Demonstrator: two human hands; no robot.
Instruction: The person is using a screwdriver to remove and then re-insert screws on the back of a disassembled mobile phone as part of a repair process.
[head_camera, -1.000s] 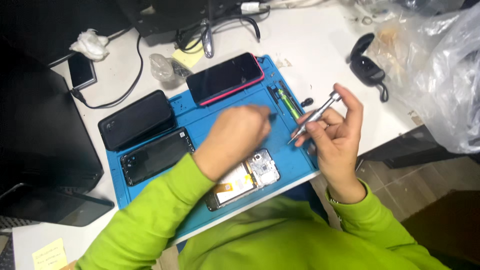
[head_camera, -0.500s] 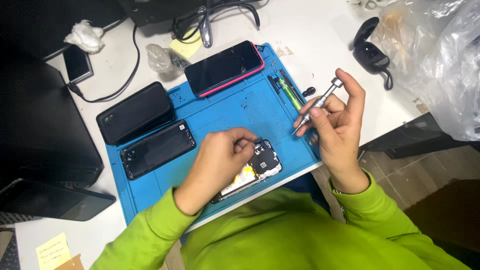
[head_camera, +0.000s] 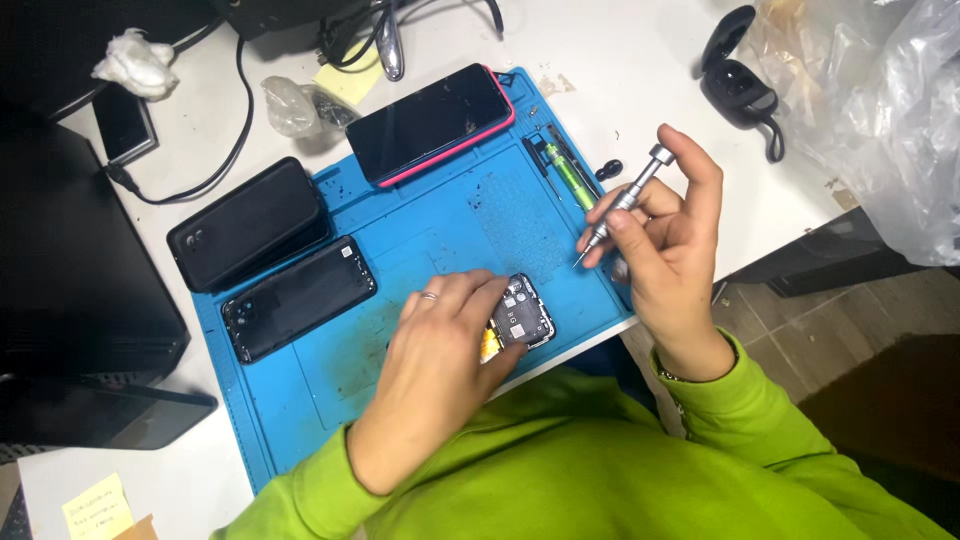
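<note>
— Where was the opened phone (head_camera: 522, 316)?

— Flat on the blue mat (head_camera: 300, 400), near its front edge. The left hand (head_camera: 440, 345) lay over it, fingers closed down on its near half, pinning it; only the far end with the bare circuit parts showed.

— And the screwdriver (head_camera: 622, 200)?

— Pinched in the right hand (head_camera: 665, 230), tilted, its tip just beside the phone, not touching.

— How would the phone handle?

— Light, stiff and fragile, I'd judge. Best held by its edges, off the exposed board.

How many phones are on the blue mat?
4: the opened phone under the left hand, a pink-edged phone at the top, and two black ones on the left.
</note>
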